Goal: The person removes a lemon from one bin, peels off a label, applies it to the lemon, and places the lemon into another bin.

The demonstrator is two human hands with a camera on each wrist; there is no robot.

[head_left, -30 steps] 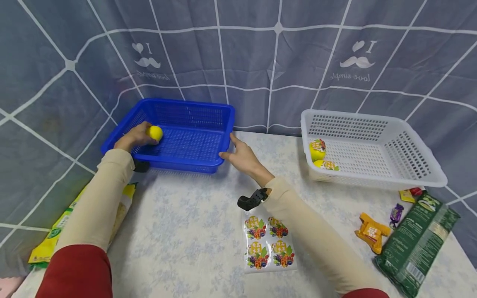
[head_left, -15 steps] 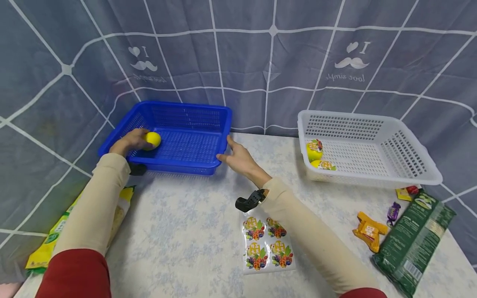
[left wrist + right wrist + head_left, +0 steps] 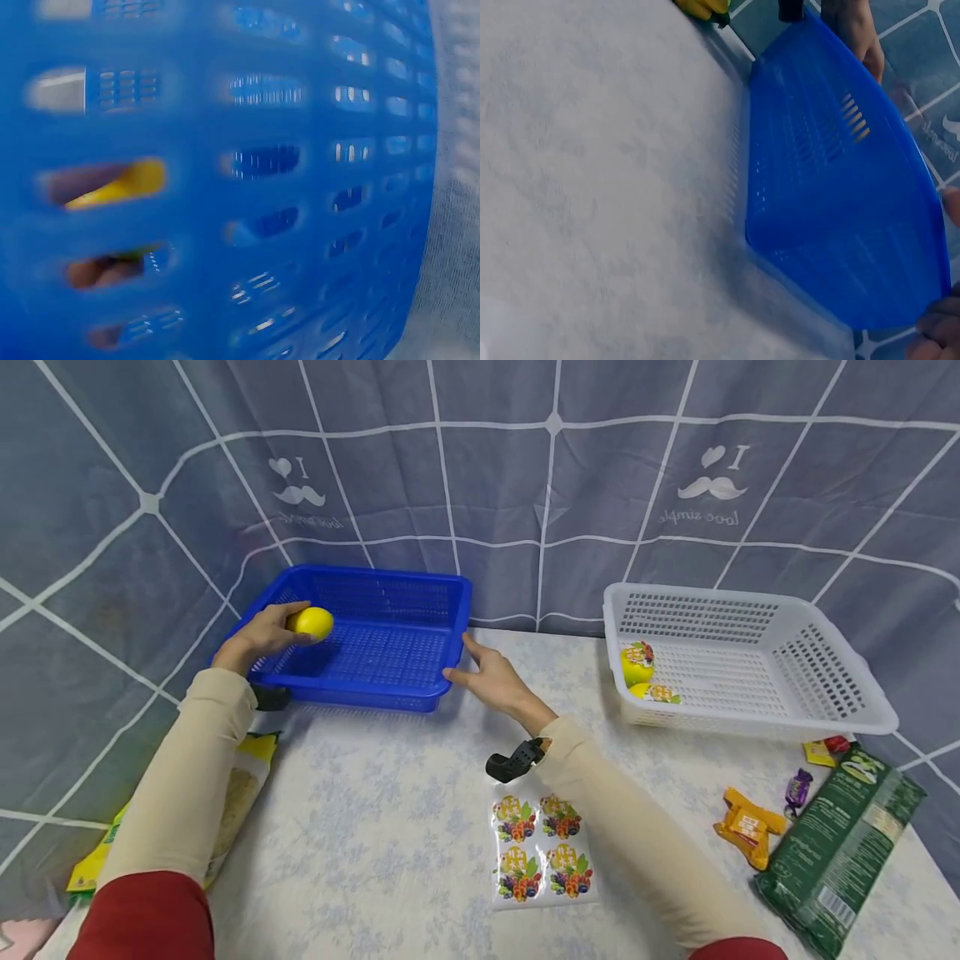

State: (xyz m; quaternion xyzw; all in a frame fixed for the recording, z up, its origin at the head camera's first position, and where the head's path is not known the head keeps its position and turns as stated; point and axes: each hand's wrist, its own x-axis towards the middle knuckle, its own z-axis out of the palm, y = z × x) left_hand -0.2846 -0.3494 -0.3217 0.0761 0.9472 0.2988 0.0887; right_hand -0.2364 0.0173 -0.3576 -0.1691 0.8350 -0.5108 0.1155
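As a gray-blue curtain lined in white hangs behind a floral-covered table, a person in beige and red sleeves reaches toward its far side. A white basket stands at right, well apart from a blue basket at left. Near the white basket lies a green packet; a yellow bag, partly hidden by an arm, lies at far left. A sticker sheet with fruit designs rests beside the right forearm. The right hand, thumb and index finger apart, touches the blue basket's right end; whether it grips the rim cannot be told. The left hand is clamped on a yellow fruit at the blue basket's left end, glimpsed through the wall slots from the left wrist. Two stickered fruits sit inside the white basket, and a purple sweet lies beside the green packet.
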